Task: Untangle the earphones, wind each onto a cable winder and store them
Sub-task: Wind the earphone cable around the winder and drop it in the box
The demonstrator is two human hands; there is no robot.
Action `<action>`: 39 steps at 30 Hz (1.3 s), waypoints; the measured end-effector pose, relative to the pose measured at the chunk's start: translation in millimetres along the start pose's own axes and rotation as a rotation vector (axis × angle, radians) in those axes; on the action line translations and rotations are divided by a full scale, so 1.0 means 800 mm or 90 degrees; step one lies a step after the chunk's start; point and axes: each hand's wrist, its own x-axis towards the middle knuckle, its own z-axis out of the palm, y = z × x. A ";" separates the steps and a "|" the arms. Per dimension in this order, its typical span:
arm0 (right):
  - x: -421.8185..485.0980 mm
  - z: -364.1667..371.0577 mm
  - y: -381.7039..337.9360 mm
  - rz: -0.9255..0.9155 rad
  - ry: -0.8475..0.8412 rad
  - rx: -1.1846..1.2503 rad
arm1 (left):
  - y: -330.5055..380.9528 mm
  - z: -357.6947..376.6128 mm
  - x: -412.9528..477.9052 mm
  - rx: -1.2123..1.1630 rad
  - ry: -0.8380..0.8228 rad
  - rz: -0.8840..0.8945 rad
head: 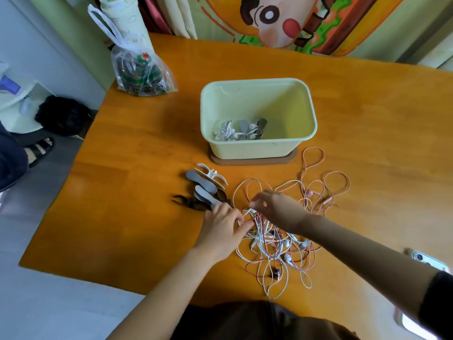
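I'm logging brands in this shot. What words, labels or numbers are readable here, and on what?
None can be read.
Clear plastic bag: green and white print, too blurred to read.
Pale patterned bag behind it: faint marks, unreadable.
Green tub, cable winders, tangled earphones, cartoon cloth: no text visible.

Left hand (221,228): bare forearm reaching forward, palm down, fingers curled; grip unclear. Right hand (275,207): forearm angled in from the right, fingertips pinching a thin white earphone cord (248,212).
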 end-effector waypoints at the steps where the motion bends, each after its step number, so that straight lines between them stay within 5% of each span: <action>1: -0.007 0.004 0.004 0.011 -0.023 -0.008 | 0.003 0.008 -0.003 0.016 -0.033 0.010; 9: -0.033 0.028 0.038 0.072 -0.048 -0.093 | 0.022 0.039 -0.007 0.008 -0.051 0.060; 17: -0.050 0.013 0.064 0.123 0.288 0.062 | 0.022 0.037 0.000 0.016 0.010 0.022; 24: -0.053 -0.033 0.057 0.070 0.380 0.064 | 0.018 0.053 -0.002 0.135 -0.008 0.039; 29: -0.054 -0.038 0.047 0.099 0.360 -0.027 | 0.022 0.054 0.001 0.055 0.031 0.031; 33: -0.070 -0.022 0.015 -0.006 0.407 -0.030 | 0.030 0.042 0.005 -0.031 0.067 0.042; 39: -0.081 0.019 -0.008 -0.055 0.209 0.083 | 0.054 0.017 0.004 -0.151 0.124 0.090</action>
